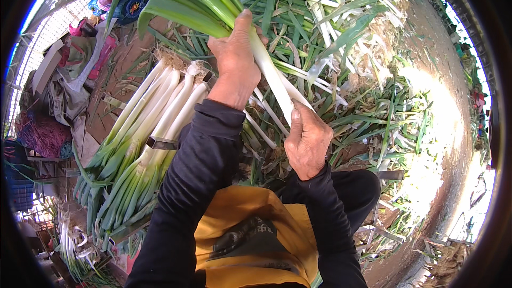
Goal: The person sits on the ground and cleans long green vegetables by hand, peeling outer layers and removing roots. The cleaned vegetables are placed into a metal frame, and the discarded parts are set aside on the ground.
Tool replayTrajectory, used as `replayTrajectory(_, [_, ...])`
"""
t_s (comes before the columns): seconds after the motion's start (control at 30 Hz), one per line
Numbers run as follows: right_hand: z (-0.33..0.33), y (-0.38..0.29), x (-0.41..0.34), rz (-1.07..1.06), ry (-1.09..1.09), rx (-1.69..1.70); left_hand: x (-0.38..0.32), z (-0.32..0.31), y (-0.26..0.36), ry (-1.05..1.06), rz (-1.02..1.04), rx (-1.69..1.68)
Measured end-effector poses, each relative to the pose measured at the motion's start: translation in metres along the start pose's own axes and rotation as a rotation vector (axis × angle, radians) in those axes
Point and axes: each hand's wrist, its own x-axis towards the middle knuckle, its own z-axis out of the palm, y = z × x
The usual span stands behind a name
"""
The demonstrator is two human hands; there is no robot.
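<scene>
My left hand (pixel 237 60) is closed round a leek (pixel 269 68) where its white stem meets the broad green leaves, which fan out to the upper left. Lower on the white stem, my right hand (pixel 307 140) pinches it between thumb and fingers; the root end is hidden there. Left of my left forearm, a stack of leeks (pixel 148 108) lies in a metal frame (pixel 162 143), roots up and green leaves down. Beyond my hands, a large heap of leeks (pixel 296 20) with roots and soil spreads over the ground.
Stripped leaves (pixel 384 128) litter the ground to the right. Cloths and bags (pixel 72 88) lie at the left, near a pile of pink netting (pixel 46 134). Another bundle of leeks (pixel 76 248) sits at the lower left. A metal bar (pixel 390 175) juts out beside my right knee.
</scene>
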Motion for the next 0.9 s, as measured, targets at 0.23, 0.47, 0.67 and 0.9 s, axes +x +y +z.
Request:
replayTrajectory(0.23, [-0.007,0.003,-0.002,-0.005,-0.008,0.046,-0.001,0.001,0.002,-0.042,0.043,0.029])
replayTrajectory(0.47, [-0.018,0.004,0.004,-0.074,-0.15,-0.169,-0.003,0.003,-0.002,-0.053,0.033,0.015])
replayTrajectory(0.67, [-0.019,0.005,0.004,-0.048,-0.125,-0.003,-0.003,0.004,-0.002,-0.072,0.061,0.045])
replayTrajectory(0.9, [-0.028,-0.004,0.012,-0.05,-0.3,-0.207,-0.005,0.007,-0.008,-0.044,0.044,0.072])
